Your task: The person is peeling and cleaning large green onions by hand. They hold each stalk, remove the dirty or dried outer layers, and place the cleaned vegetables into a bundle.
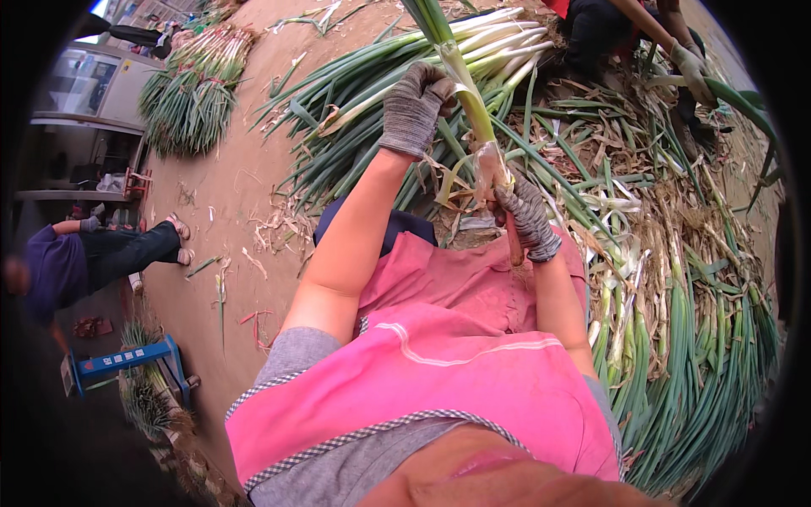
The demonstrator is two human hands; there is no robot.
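Note:
A large green onion (475,108) slants up in front of me, its leafy end away and its pale base toward me. My left hand (414,108), in a grey knit glove, is closed at its stalk, pinching an outer layer. My right hand (530,218), gloved alike, is closed round the base. A reddish-brown handle (514,241) sticks out below its fingers; what it belongs to is hidden. Thin translucent skin (487,165) hangs loose near the base. Behind my hands lies a pile of green onions (363,110), white ends to the right.
More green onions (676,355) lie in rows at right, beside dry peelings (600,135). A co-worker's gloved hand (693,74) holds an onion at upper right. Tied bundles (196,89) stand upper left. At left, a person (63,266) is near a blue metal frame (127,359).

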